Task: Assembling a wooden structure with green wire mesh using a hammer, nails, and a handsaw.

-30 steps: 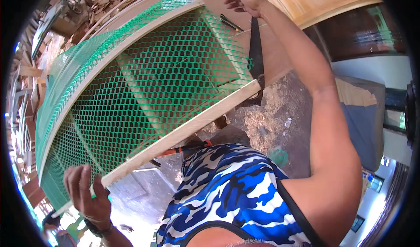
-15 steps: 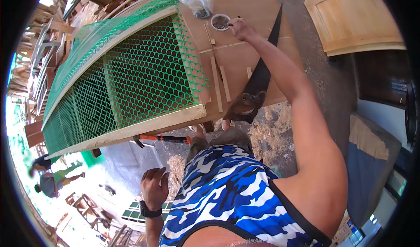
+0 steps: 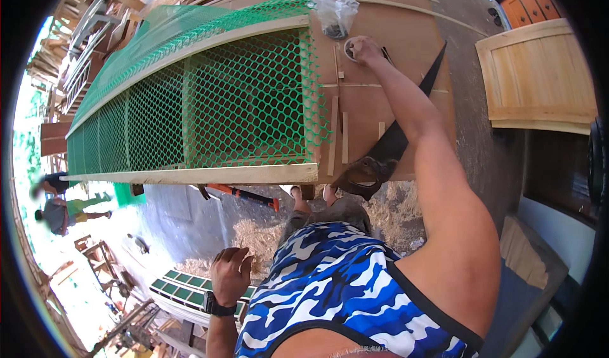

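My right hand (image 3: pixel 366 50) reaches across the brown board tabletop (image 3: pixel 393 34) and rests over a small white round tub (image 3: pixel 349 48). Its fingers are bunched at the tub's mouth; whatever they pinch is hidden. My left hand (image 3: pixel 230 273), with a dark watch at the wrist, hangs beside my body, thumb apart from loosely bent fingers and nothing in it. Left of the tub lies a wooden frame (image 3: pixel 254 173) covered with green plastic mesh (image 3: pixel 247 98). A clear plastic bag (image 3: pixel 336 12) sits just beyond the tub. Under my right forearm lies a handsaw (image 3: pixel 387 148), handle toward me.
Thin wood strips (image 3: pixel 333 136) lie beside the mesh frame. A hammer (image 3: pixel 244 197) with an orange and black handle juts out below the frame's near edge. A wooden panel (image 3: pixel 539 75) stands at the right. Other people (image 3: pixel 66 209) are at the far left.
My right hand has moved from beside the tub to over its mouth. The whole view has shifted, so the table appears lower and further right. My left hand still hangs free.
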Tool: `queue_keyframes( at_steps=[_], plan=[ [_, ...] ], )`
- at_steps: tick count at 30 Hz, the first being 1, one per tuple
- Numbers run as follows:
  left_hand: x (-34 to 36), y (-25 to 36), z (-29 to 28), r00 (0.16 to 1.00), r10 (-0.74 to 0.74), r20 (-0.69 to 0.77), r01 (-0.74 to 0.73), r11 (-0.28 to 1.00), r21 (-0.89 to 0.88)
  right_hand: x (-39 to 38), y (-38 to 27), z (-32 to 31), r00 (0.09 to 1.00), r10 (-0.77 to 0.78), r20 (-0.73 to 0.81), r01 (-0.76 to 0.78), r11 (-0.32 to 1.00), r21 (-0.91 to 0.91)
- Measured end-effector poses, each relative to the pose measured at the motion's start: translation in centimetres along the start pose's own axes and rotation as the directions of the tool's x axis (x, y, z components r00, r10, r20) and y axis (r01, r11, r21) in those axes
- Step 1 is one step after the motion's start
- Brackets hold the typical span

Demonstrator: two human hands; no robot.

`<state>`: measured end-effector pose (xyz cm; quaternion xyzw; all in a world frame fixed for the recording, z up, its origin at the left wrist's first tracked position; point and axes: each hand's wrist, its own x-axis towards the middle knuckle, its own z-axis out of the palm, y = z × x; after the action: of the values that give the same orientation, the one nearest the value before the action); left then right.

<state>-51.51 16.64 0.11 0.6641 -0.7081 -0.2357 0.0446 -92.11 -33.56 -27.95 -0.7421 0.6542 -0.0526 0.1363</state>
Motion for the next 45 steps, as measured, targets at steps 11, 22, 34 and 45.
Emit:
queue_keyframes(
  at_steps=[11,22,34,45],
  plan=[
    [2.3,1.7,-1.0,0.996,0.090,0.019,-0.090,0.996,-0.007,-0.4,0.2,-1.9,0.998,-0.009,0.062,0.011,1.000,-0.025],
    [9.0,4.7,-1.5,0.940,0.336,0.058,-0.338,0.941,0.023,-1.0,1.0,-3.1,0.975,-0.175,0.135,0.190,0.976,-0.106],
    [8.8,5.4,0.5,0.901,0.412,0.136,-0.413,0.910,-0.020,-0.1,2.7,-1.5,0.982,-0.122,0.146,0.121,0.993,0.012],
    [10.8,8.1,0.9,0.855,0.498,0.143,-0.502,0.865,-0.003,-2.0,2.8,-2.7,0.993,-0.093,-0.076,0.105,0.980,0.167]
  ],
)
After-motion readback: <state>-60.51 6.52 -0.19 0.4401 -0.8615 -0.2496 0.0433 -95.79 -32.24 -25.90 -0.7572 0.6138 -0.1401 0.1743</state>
